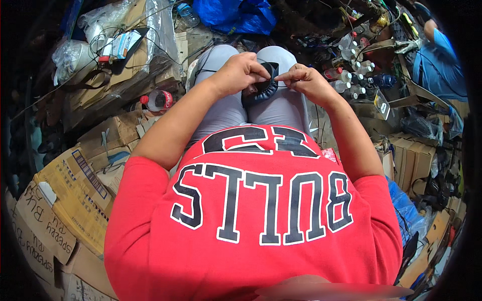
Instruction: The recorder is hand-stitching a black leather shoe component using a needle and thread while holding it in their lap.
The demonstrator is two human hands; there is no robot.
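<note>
On my lap, between my grey-trousered knees, rests a dark shoe upper with a puckered, gathered edge. My left hand reaches over it from the left, thumb and index finger pinched together above its opening. From the other side, my right hand is closed in a pinch beside the shoe upper's right edge, its fingertips close to those of the left. Whatever lies in either pinch is too small to make out. A thin dark cord runs along my left knee.
A red-capped plastic bottle lies left of my legs, near flattened cardboard. Several small bottles stand at the right. A blue plastic bag lies ahead. At the far right a person in blue is partly visible.
</note>
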